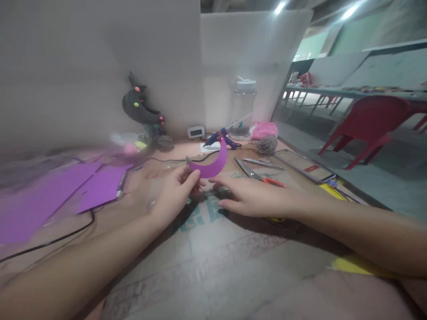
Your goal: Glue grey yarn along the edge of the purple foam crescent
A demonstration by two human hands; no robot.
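Note:
Between thumb and fingers, my left hand pinches a purple paper crescent by its left end. The crescent curves up to the right, its tip in front of a blue glue gun farther back. My right hand hovers just right of the crescent, fingers apart and reaching left, with nothing seen in it. Scissors with orange handles lie beyond my right wrist, beside a pen. Purple paper sheets rest at the left.
A black crescent ornament with coloured dots stands at the back left. Behind are a small digital clock, a clear bottle and a twine ball. A phone lies right. A black cord crosses the left side.

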